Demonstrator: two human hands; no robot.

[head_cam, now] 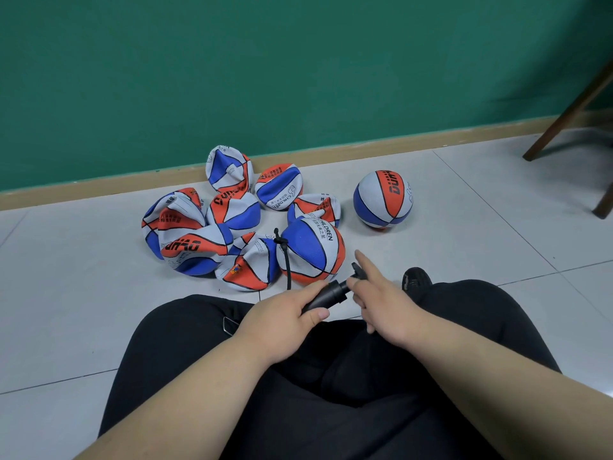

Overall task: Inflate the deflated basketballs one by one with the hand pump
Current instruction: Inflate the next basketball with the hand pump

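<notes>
My left hand [285, 318] is wrapped around the barrel of a black hand pump [328, 295] above my lap. My right hand [381, 300] holds the pump's T-handle [358, 270] between its fingers, with the index finger stretched out. A black hose [286, 260] rises from the pump to the top of a partly round red, white and blue basketball [311, 250] just in front of my knees. Several crumpled, deflated basketballs [199, 240] in the same colours lie in a pile to its left and behind it. One fully round basketball [383, 199] stands apart at the right.
I sit on a grey tiled floor [464, 247] with black trousers [331, 376] and a black shoe [416, 280] showing. A green wall [298, 68] with a tan skirting board runs behind the balls. Brown wooden furniture legs [570, 111] stand at the far right.
</notes>
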